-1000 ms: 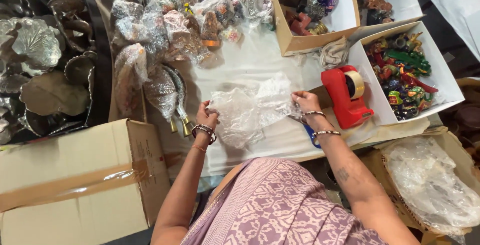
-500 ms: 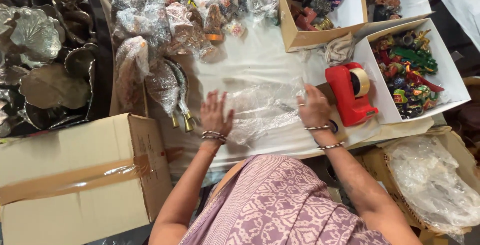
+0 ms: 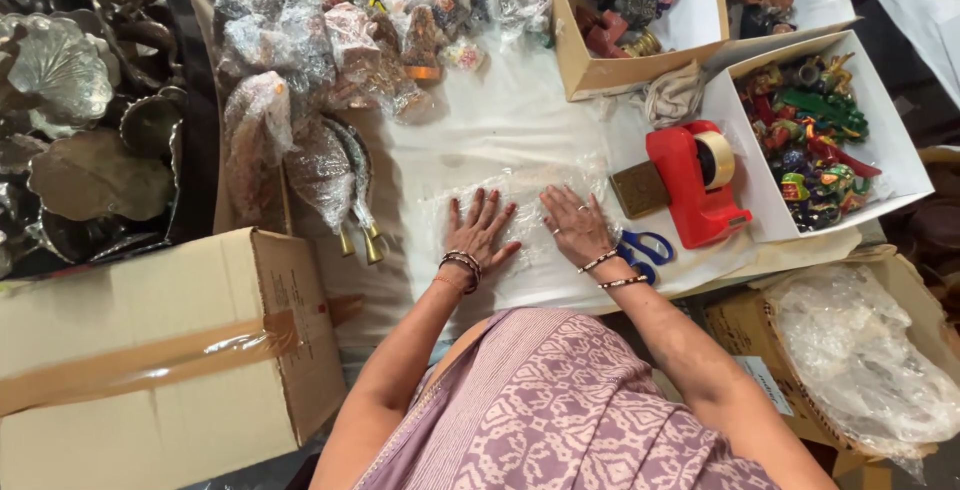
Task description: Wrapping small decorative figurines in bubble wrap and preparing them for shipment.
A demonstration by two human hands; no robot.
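Note:
A clear sheet of bubble wrap [image 3: 520, 185] lies flat on the white-covered table [image 3: 500, 120]. My left hand [image 3: 480, 230] presses palm-down on its left part, fingers spread. On the sheet's right part rests my right hand [image 3: 575, 225], flat as well. Both wrists wear bangles. Neither hand holds anything. Right of my right hand stand a red tape dispenser [image 3: 695, 185] and a small brown square block [image 3: 640, 188]; blue-handled scissors [image 3: 645, 250] lie by my wrist.
Wrapped figurines [image 3: 330, 40] fill the far left of the table. Metal leaf-shaped trays [image 3: 70, 120] lie at left. A taped cardboard box [image 3: 150, 350] stands near left. White boxes of colourful figurines [image 3: 810, 140] sit at right, a box of plastic wrap [image 3: 860, 370] below.
The crumpled bubble wrap that both hands held up a second ago now lies spread flat on the table, with both palms pressed onto it.

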